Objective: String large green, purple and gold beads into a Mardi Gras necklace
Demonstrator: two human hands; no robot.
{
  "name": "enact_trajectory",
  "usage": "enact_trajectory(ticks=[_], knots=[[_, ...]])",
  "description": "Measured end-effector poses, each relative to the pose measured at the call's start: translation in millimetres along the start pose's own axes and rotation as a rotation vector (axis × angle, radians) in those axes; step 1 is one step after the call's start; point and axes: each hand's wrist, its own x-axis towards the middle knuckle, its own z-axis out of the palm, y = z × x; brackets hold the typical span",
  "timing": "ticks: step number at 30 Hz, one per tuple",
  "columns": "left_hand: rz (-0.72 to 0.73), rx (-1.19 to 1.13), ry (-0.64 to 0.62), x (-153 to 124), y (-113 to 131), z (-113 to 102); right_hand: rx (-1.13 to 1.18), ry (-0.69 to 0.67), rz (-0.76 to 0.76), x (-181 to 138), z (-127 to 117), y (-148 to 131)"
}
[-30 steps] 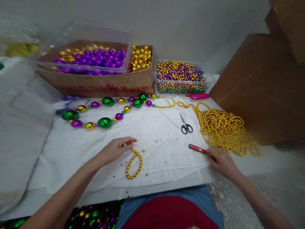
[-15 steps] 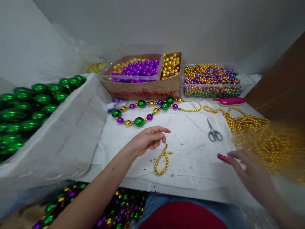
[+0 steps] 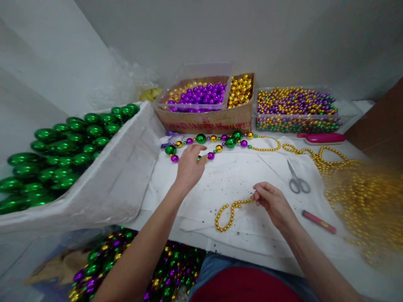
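Note:
My left hand [image 3: 191, 165] is over the near strand of a beaded necklace [image 3: 231, 142] of large green, purple and gold beads. Its thumb and fingers are apart around the necklace; part of the strand is hidden behind it. A short gold bead strand [image 3: 223, 229] lies looped on the white cloth [image 3: 220, 180]. Its right end is pinched in the fingertips of my right hand [image 3: 267, 199]. To the right of that hand lies a slim red tool [image 3: 319, 221] with a dark end, its kind unclear. Scissors [image 3: 297, 180] lie behind it, beside a thin needle-like rod [image 3: 269, 166].
At left stands a white-lined bin [image 3: 138, 138] of green oval beads. Behind are a cardboard box [image 3: 204, 121] with purple and gold beads and a clear tub [image 3: 343, 119] of small mixed beads. Gold strands [image 3: 362, 197] pile at right, near a magenta-handled object [image 3: 325, 138].
My right hand has let go of the red tool and now pinches the gold strand's end. My left hand has moved away from the strand, up to the necklace. The view has shifted left.

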Motion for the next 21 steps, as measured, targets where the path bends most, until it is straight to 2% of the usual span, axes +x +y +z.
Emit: enact_trajectory(ticks=[1, 2, 4, 5, 8, 10, 12, 15, 18, 21], knots=[[-0.041, -0.056, 0.066, -10, 2, 3, 0.033, 0.005, 0.010, -1, -2, 0], [-0.081, -0.150, 0.064, -23, 6, 11, 0.063, 0.008, 0.015, -2, -3, -1], [-0.145, -0.409, -0.130, -54, 21, 39, 0.109, 0.011, 0.013, -5, -1, -3], [-0.177, -0.505, -0.168, -70, 30, 57, 0.130, 0.012, 0.003, -8, 0, -5], [-0.277, -0.745, -0.101, -103, 51, 107, 0.175, 0.017, -0.057, -15, 0, -10], [-0.272, -0.817, -0.132, -110, 57, 128, 0.178, 0.033, -0.094, -18, -5, -14], [-0.242, -0.821, -0.252, -109, 56, 136, 0.170, 0.075, -0.123, -19, -13, -19], [-0.166, -0.752, -0.427, -103, 47, 138, 0.208, 0.155, -0.153, -15, -30, -30], [-0.091, -0.624, -0.497, -100, 34, 137, 0.297, 0.214, -0.193, -17, -57, -52], [-0.049, -0.503, -0.502, -96, 22, 135, 0.209, 0.308, -0.381, -40, -100, -82]])
